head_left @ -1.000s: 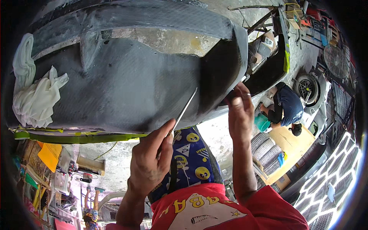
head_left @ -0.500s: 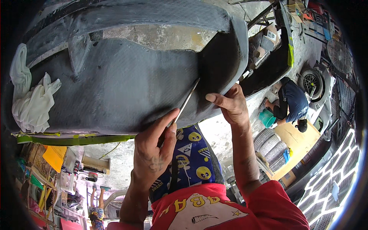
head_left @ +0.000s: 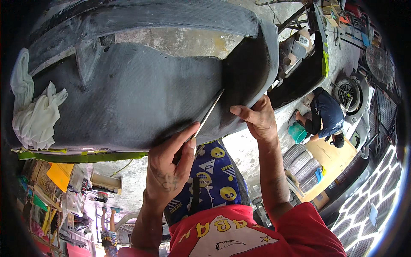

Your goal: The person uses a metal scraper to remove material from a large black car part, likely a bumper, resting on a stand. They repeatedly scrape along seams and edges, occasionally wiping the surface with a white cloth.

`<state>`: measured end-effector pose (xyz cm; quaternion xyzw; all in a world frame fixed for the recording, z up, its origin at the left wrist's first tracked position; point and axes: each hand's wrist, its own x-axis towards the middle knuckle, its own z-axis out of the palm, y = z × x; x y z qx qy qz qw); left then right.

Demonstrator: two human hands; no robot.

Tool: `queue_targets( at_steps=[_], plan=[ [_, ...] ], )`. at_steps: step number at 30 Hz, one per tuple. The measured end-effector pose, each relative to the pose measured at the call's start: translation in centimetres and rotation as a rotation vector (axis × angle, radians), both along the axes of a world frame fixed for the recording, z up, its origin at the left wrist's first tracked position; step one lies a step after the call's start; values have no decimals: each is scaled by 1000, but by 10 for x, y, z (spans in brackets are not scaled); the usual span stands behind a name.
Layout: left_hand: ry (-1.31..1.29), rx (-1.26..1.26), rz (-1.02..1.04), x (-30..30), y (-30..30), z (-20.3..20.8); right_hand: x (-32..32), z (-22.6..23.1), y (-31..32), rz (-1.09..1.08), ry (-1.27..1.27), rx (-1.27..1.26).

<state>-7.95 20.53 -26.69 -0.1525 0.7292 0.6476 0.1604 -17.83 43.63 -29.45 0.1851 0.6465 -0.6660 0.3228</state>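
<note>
Across the front of me lies a large dark grey moulded panel (head_left: pixel 141 94), like a car bumper shell, with a dull, streaked surface. My left hand (head_left: pixel 173 156) is closed on a thin, pointed metal tool (head_left: pixel 209 112), held between thumb and fingers. The tool slants up and right, its tip at the panel's inner curve, where a darker hollow begins. My right hand (head_left: pixel 258 118) grips the panel's near right edge, thumb on top and the other fingers partly hidden behind the edge.
Crumpled white gloves or cloth (head_left: pixel 38 115) lie on the panel's left end. Green tape (head_left: pixel 85 157) runs along its near edge. Another dark part (head_left: pixel 299 88) stands at the right. Beyond it a person (head_left: pixel 327 113) crouches by a green bucket (head_left: pixel 297 132), near stacked tyres (head_left: pixel 303 167).
Both hands and the tool keep nearly the same place, the tool's tip shifting barely, if at all. The crouching person at the right has moved a little.
</note>
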Motion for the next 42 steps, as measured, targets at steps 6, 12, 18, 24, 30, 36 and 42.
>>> queue_targets(
  at_steps=[6, 12, 18, 24, 30, 36, 42],
  plan=[
    [-79, 22, -43, -8, -5, 10, 1, -2, 1, -1, 0, 7],
    [-37, 13, -29, -7, -4, 7, 2, -2, 0, -8, -6, -19],
    [-48, 2, -104, -23, -10, 21, 1, -2, 3, -14, -19, -41],
    [-127, 22, -179, -41, -24, 31, -1, -3, 5, 25, -35, -32],
    [-157, 19, -230, -44, -25, 33, 0, -3, 8, 28, -43, -60],
    [-222, 101, -123, -38, -19, 31, 0, -4, 6, 23, -31, -91],
    [-141, 43, -90, -30, -6, 26, -1, -3, 9, 45, -25, -75]
  ],
)
